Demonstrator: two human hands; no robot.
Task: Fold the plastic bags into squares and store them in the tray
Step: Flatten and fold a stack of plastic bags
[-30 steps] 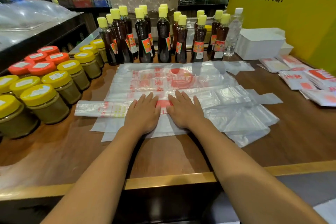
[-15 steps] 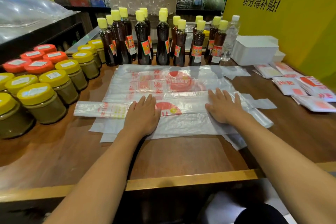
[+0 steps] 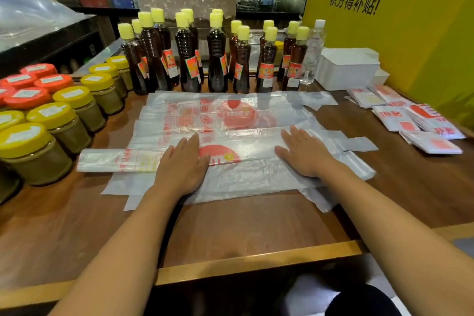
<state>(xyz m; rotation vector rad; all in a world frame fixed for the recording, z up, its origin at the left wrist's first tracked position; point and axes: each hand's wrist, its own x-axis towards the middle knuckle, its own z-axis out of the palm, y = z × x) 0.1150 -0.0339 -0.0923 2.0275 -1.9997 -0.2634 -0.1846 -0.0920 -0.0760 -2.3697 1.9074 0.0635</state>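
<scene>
A pile of clear plastic bags [image 3: 230, 115] with red print lies flat on the wooden counter. On top, one bag is folded into a long narrow strip [image 3: 246, 147] running left to right. My left hand [image 3: 182, 164] presses flat on the strip left of its red half-circle print. My right hand [image 3: 305, 152] presses flat on the strip's right part, fingers spread. Several bags folded into squares [image 3: 420, 123] lie at the right. A white tray [image 3: 346, 69] stands at the back right against the yellow wall.
Dark sauce bottles [image 3: 187, 59] with yellow caps line the back of the counter. Jars with yellow and orange lids [image 3: 61, 120] crowd the left side. A clear water bottle [image 3: 314, 51] stands beside the tray. The counter's front edge [image 3: 256, 261] has a light wooden trim.
My right hand has slid right along the folded strip, away from my left hand, flattening it. The left hand has stayed nearly in place.
</scene>
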